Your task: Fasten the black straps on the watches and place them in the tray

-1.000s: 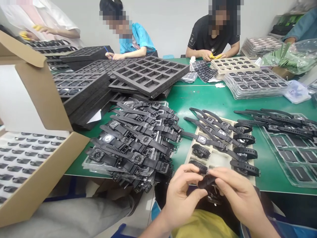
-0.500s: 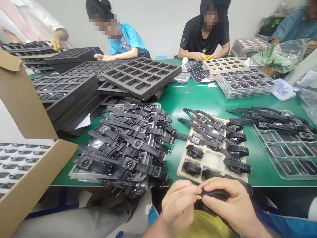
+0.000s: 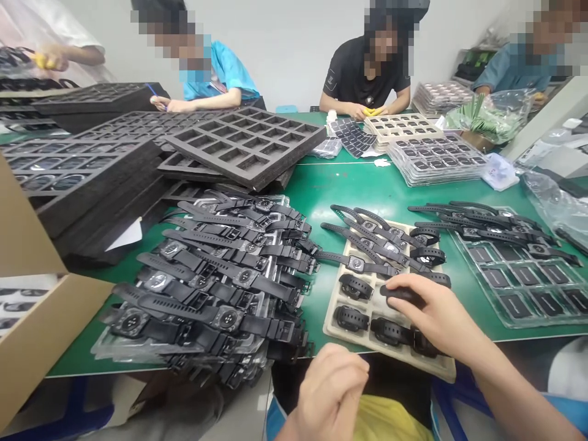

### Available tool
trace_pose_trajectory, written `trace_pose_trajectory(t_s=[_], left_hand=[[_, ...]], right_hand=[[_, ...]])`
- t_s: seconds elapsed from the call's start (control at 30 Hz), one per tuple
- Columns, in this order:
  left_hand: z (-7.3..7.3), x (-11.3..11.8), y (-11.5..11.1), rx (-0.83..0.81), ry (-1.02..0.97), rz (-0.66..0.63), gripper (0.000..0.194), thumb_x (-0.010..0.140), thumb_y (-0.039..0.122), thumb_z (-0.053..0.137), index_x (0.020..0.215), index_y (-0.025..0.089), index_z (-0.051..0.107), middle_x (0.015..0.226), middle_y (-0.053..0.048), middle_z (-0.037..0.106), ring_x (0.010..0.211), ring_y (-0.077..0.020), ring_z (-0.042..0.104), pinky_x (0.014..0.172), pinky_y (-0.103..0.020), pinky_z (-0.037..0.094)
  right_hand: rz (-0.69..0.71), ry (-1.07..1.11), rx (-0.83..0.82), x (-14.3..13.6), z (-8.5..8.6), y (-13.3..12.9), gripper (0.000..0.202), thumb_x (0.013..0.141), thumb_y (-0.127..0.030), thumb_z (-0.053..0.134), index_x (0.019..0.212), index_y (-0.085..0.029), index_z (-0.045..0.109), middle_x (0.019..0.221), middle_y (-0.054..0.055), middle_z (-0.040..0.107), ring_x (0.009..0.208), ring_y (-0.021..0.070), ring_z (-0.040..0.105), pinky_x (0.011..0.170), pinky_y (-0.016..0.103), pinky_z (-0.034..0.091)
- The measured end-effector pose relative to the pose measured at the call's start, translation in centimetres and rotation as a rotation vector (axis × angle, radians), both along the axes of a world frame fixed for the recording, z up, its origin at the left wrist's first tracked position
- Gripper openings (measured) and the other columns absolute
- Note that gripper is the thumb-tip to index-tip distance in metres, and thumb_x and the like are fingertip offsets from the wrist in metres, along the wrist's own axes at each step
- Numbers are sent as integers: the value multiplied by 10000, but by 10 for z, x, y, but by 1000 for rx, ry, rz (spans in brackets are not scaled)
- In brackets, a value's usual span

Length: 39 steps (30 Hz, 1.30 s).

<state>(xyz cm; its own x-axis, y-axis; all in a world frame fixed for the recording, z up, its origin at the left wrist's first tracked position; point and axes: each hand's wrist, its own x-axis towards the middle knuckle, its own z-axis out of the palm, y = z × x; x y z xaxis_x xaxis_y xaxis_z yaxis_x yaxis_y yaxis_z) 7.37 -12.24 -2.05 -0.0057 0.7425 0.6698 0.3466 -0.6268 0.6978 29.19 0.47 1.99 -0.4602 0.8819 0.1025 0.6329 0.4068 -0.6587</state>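
My right hand (image 3: 432, 306) grips a black smartwatch (image 3: 405, 295) by its strap, at a middle compartment of the beige tray (image 3: 334, 331). Closed-up watches lie in the compartments around it, such as the looped watch (image 3: 351, 318) at the front left. Several watches with straps laid flat lie across the tray's far part. My left hand (image 3: 331, 389) is in front of the table edge, its fingers curled together, and nothing shows in them. To the left is a big pile of black watches (image 3: 229, 318) with straps stretched out, on clear plastic trays.
At right, a clear tray (image 3: 493, 306) holds dark rectangular pieces, with watches across its far end. Black foam trays (image 3: 248, 144) are stacked at the back left. A cardboard box (image 3: 73, 324) stands at the left edge. Several people work across the green table (image 3: 340, 184).
My hands have parted. The right hand has carried the watch forward to the beige tray, while the left has let go and stays near the table edge. The view has shifted a little.
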Motion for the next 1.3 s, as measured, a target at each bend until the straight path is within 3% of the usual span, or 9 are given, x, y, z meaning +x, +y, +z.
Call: trace_pose_trajectory(t_s=[0.2,0.37,0.53,0.77,0.97,1.03,1.1,1.17,1.3], left_hand=[[-8,0,-7,-60,-50,-5,239,925,-48,584,997,171,646,873,-92,740,764,-171,647,688,-296,575],[-12,-4,-8,-57,-79,-3,223,938,-28,582,992,180,642,844,-78,737,741,-163,651,675,-277,568],[-11,-2,-10,-31,-60,-36,189,957,1,575,960,182,629,812,-84,731,713,-166,650,653,-277,559],[-12,-7,-18,-54,-111,-23,179,956,7,597,944,182,633,796,-79,734,701,-168,668,651,-269,560],[-10,-7,-17,-76,-113,-31,189,950,1,607,937,186,641,805,-73,739,722,-172,673,669,-273,566],[-7,-7,-16,-96,-110,-22,192,955,4,608,924,190,641,793,-64,735,712,-168,666,661,-266,564],[-5,-5,-14,-116,-116,-20,185,966,22,607,914,196,641,778,-56,729,702,-166,661,653,-263,563],[-4,-3,-12,-140,-124,-30,173,974,44,607,911,201,643,774,-55,726,702,-170,661,654,-265,565],[-3,4,-6,-200,-119,-62,176,978,60,607,883,205,638,762,-53,713,704,-177,658,655,-262,557]], right_hand=[[155,-175,-61,-9,-1,15,232,971,-204,577,1130,-230,744,1198,83,781,1098,292,746,986,459,602],[146,-332,66,-24,14,36,278,1033,-314,600,1255,-234,747,1277,107,718,1197,317,665,1064,470,538],[153,-489,106,-68,10,68,174,971,-277,703,1043,-162,811,1013,157,688,1085,374,630,974,502,531],[128,-502,72,-85,-8,84,202,856,-272,842,929,-162,690,1098,62,668,1104,271,614,949,449,518],[12,-184,42,-71,17,78,196,823,-204,776,769,-230,589,767,-3,646,766,212,599,706,322,470],[-97,-25,46,-59,33,72,134,876,-302,723,868,-244,602,793,4,661,727,208,603,667,317,474],[-204,136,43,-45,47,62,230,953,-437,629,1077,-246,598,913,36,696,748,212,642,649,319,514],[-275,380,-116,-35,54,49,332,969,-516,613,1166,-250,581,949,41,699,729,198,655,612,307,545],[-311,1001,-696,-32,47,15,346,788,-467,893,957,-256,678,847,-23,665,672,139,631,607,240,586]])
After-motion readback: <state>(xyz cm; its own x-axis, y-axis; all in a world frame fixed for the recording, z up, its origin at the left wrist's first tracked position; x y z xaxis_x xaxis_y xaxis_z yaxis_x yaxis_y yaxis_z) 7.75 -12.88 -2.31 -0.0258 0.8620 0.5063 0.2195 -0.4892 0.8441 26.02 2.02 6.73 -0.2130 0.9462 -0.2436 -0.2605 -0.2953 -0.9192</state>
